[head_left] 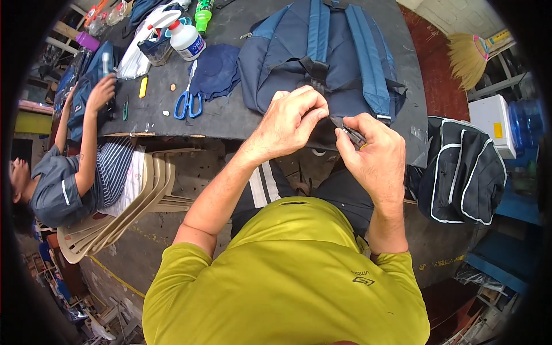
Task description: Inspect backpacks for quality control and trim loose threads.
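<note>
2 hands at near table edge (230, 123): we see left hand (287, 123) pinching backpack (322, 57) strap end (339, 122), right hand (374, 152) clenched round small dark tool (355, 137). risk, we judge: strap slipping from pinch, tool nicking fingers.

Place: I'm looking at a bag-repair workshop.
Signs: backpack (322, 57) on worktable (230, 115), scissors (188, 103), glue bottle (187, 40), fabric scraps (215, 72).

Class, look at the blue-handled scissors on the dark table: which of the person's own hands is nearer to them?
Left. The left hand works at the backpack edge, right of the scissors; the right hand is farther right still.
</note>
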The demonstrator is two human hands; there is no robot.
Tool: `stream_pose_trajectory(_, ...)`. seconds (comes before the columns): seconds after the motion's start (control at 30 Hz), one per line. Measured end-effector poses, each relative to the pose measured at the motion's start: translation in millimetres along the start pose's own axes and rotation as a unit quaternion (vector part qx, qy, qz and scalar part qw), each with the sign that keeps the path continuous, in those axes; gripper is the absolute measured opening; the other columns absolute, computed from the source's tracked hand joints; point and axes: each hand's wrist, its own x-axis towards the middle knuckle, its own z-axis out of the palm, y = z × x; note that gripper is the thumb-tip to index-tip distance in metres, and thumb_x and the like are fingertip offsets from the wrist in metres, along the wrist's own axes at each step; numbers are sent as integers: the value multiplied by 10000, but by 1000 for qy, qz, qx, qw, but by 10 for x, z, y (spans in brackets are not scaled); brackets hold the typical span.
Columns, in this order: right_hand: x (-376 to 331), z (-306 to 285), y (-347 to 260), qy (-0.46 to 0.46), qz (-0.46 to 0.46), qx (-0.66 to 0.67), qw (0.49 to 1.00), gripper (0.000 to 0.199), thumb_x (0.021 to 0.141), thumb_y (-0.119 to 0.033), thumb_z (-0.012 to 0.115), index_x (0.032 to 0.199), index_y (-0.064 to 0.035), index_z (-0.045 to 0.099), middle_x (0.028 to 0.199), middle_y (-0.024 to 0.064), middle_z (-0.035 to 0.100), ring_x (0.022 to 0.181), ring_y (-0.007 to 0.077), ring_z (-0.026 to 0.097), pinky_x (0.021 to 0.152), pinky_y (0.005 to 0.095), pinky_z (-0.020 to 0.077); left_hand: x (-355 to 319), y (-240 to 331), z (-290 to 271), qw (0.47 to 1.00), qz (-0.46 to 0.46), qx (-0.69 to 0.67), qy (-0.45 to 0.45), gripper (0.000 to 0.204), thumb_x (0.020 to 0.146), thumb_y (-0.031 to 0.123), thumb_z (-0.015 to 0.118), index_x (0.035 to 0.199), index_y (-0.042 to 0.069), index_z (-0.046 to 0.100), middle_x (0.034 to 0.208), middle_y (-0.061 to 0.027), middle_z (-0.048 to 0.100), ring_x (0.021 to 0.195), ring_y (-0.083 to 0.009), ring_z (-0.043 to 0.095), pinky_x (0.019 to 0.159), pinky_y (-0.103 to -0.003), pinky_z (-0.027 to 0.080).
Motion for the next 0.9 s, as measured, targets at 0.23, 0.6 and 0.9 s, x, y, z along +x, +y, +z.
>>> stream_pose_trajectory(0.23, 25, -28, 37, -21, -14, -2, 1000, 177, 861, -113, 866, 963, -17, 759, 877, 115, 781, 729, 279, 752, 668, 369, 583, -50, 17, -1, 1000, 8, 6, 2, 46, 1008, 104, 686, 985, 67, 670, 904, -48, 636, 854, -253, 634, 889, -386, 398)
stream_pose_trajectory(0.6, 41, -70, 129, -30, 15, 50, 998, 182, 864, -85, 863, 958, 26, 754, 868, 136, 787, 744, 222, 769, 707, 330, 587, -127, -116, 67, 972, -74, -222, 37, 173, 1146, 165, 616, 1038, 32, 630, 944, 10, 620, 884, -78, 601, 799, -250, 496)
stream_pose_trajectory(0.9, 10, -129, 137, -39, 47, 96, 994, 188, 867, -74, 868, 974, 37, 761, 820, 97, 769, 728, 123, 716, 684, 290, 554, -200, 368, -430, 874, 117, -463, 95, 194, 1164, 289, 549, 1041, 142, 574, 963, -34, 549, 1011, -247, 611, 1015, -436, 489)
